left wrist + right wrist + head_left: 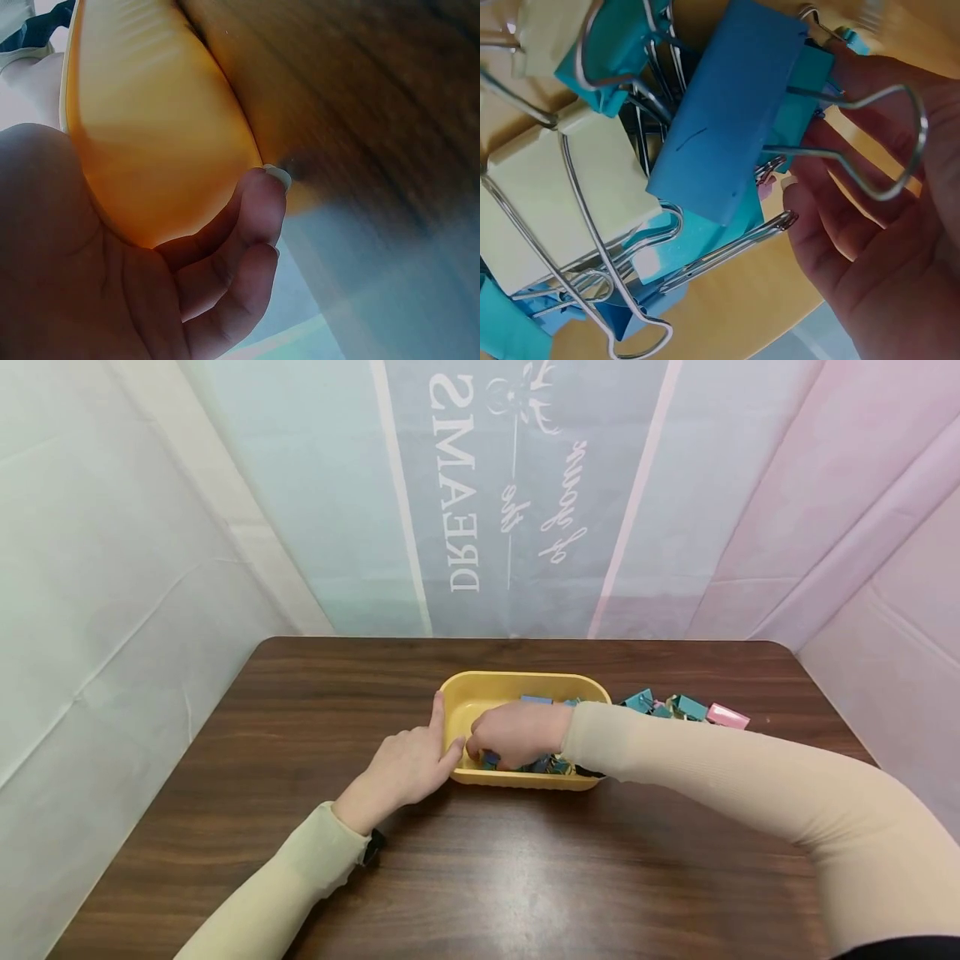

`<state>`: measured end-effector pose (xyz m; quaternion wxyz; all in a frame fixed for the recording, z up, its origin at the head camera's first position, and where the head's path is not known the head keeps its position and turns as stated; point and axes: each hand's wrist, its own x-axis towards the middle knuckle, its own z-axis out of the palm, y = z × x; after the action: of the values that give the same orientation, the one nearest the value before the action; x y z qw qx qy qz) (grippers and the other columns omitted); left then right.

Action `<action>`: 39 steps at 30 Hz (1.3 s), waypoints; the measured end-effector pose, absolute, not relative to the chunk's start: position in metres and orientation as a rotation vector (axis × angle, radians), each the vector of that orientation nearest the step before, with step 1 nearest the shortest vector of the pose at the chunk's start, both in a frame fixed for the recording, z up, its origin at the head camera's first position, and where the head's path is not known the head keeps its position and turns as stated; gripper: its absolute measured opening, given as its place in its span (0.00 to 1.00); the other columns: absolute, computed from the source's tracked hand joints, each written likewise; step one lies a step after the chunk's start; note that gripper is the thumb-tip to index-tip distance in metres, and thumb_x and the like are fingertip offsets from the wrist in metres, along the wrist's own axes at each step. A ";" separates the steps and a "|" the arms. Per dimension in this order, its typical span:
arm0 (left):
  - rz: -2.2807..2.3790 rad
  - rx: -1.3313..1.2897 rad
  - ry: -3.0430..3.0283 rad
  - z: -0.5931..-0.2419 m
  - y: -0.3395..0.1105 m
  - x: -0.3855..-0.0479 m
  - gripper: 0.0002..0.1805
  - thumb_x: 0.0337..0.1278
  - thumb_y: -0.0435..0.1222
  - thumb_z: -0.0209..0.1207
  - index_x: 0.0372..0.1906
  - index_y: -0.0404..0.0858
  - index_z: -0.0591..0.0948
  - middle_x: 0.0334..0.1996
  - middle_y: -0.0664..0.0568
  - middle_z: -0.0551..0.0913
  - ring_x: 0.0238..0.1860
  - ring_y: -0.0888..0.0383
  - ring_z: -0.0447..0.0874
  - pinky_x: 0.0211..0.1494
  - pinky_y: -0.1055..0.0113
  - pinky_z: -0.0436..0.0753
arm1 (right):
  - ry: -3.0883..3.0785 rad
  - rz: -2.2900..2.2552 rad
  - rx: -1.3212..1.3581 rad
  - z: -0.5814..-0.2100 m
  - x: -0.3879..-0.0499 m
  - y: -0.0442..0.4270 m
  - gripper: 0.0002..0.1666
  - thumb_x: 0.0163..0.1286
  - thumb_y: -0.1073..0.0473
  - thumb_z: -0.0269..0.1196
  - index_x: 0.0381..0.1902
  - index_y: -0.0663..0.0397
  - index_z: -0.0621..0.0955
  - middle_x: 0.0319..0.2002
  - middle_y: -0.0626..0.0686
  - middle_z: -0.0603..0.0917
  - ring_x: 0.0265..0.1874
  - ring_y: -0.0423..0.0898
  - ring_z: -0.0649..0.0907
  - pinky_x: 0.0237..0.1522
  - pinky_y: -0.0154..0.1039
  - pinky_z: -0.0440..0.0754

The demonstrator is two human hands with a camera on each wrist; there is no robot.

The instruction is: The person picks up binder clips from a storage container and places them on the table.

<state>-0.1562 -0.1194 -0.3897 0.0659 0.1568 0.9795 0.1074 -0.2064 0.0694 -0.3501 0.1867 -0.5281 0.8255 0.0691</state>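
Observation:
A yellow plastic bin [525,781] stands on the table with binder clips in its right part. My left hand [408,764] holds the bin's left end, index finger along the rim and thumb at the front corner. Seen from the left wrist, its other fingers [259,210] curl against the outer wall. Inside the bin, my right hand [517,735] reaches down with bent fingers. The right wrist view has a blue binder clip [724,112] in front of the right hand [877,217], hiding some fingertips; whether they pinch a clip is unclear. Cream binder clips [562,202] lie beside it.
Right of the bin, several teal binder clips [688,707] and a pink binder clip [727,717] lie on the brown table [480,877], partly behind the right sleeve [712,768]. A printed cloth [517,485] hangs behind the table.

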 end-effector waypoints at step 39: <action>0.292 0.445 2.961 -0.386 -0.116 -0.154 0.46 0.74 0.57 0.36 0.78 0.27 0.39 0.15 0.53 0.73 0.18 0.56 0.74 0.23 0.59 0.73 | 2.626 -0.430 -1.521 -0.303 -0.226 0.189 0.12 0.58 0.71 0.66 0.28 0.45 0.81 0.29 0.40 0.78 0.30 0.39 0.79 0.35 0.38 0.78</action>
<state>-0.1539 -0.1162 -0.3857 0.0664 0.1477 0.9820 0.0968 -0.2255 0.1887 -0.3033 0.0382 -0.4960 0.8561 -0.1403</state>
